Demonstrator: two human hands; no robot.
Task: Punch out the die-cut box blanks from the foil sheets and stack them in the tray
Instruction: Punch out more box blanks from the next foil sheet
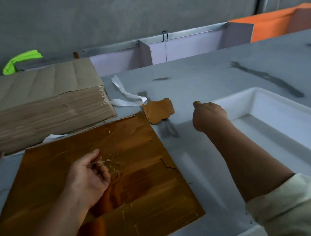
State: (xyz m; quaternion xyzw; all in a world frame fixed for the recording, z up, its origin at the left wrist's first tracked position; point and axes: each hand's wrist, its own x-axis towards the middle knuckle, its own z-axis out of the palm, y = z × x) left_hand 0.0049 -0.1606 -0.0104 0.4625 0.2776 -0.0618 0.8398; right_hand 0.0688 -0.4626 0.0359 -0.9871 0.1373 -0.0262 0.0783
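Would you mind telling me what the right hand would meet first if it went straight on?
Probably nothing nearby: the right hand would cross bare table, passing right of the gold blank, toward the partition. Depth is unclear.

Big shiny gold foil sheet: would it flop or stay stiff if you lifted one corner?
Probably bends: the shiny gold foil sheet looks thin and wide, yet lies flat like card. It may tear along its die-cut lines; one edge is already split. Likely slippery, being glossy.

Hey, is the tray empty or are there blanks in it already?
Empty, as far as it shows: the tray's floor is bare, and the blanks lie outside it on the table.
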